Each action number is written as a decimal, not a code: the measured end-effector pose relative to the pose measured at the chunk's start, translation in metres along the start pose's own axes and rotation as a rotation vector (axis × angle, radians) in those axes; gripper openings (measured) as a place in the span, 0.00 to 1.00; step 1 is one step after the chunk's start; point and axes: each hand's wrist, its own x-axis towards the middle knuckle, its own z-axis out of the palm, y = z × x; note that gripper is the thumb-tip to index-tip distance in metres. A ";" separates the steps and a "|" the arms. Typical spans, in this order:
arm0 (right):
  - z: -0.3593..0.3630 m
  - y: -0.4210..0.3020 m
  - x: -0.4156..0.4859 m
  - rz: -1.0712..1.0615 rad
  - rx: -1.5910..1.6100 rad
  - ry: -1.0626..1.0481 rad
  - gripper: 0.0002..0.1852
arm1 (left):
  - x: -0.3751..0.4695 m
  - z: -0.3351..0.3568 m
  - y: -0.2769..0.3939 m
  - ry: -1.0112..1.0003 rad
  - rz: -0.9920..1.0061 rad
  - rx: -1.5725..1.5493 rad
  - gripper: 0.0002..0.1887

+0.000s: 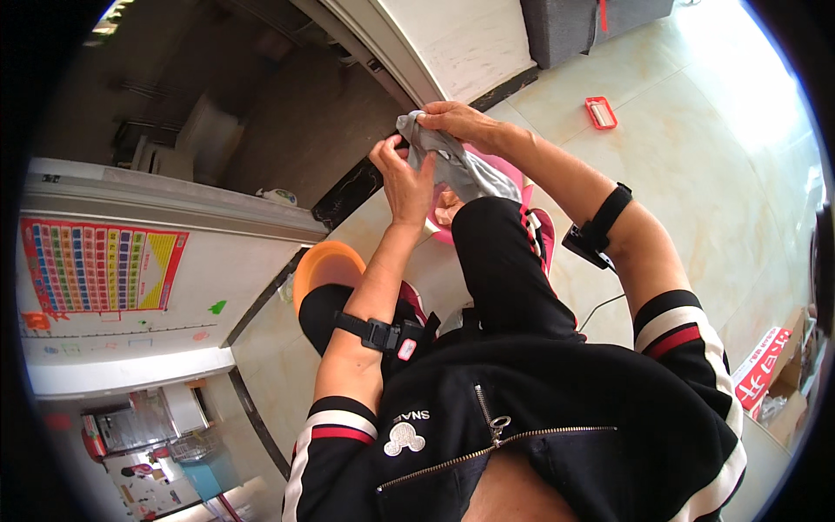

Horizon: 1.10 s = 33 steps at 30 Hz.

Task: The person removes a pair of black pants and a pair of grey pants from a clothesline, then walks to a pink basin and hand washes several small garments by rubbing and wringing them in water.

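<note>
A damp-looking grey cloth garment [466,169] hangs bunched above a pink basin [524,192] on the floor. My right hand [460,121] pinches its upper end between thumb and fingers. Beside the cloth's left edge is my left hand [408,186], fingers curled and thumb held apart. Part of the cloth passes behind that hand, so its grip is unclear. A peach-coloured cloth [448,207] lies in the basin, partly covered. My knee and the grey cloth hide much of the basin.
An orange basin [326,254] stands left of my leg. On the tiled floor at right lies a red soap dish [601,113] with a pale bar. A sliding-door frame [261,215] runs along the left. A cardboard box [786,385] sits at far right, near a grey sofa-like piece [574,32] further up.
</note>
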 end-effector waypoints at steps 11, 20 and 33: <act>-0.001 0.016 0.027 0.011 0.033 -0.020 0.12 | 0.014 0.016 -0.023 0.036 -0.273 -0.180 0.09; 0.001 0.082 0.007 -0.123 -0.322 0.238 0.22 | 0.050 0.018 -0.045 0.190 -0.131 -0.158 0.08; 0.007 0.130 0.037 -0.024 0.262 0.228 0.08 | 0.057 -0.011 -0.072 -0.084 -0.375 0.213 0.12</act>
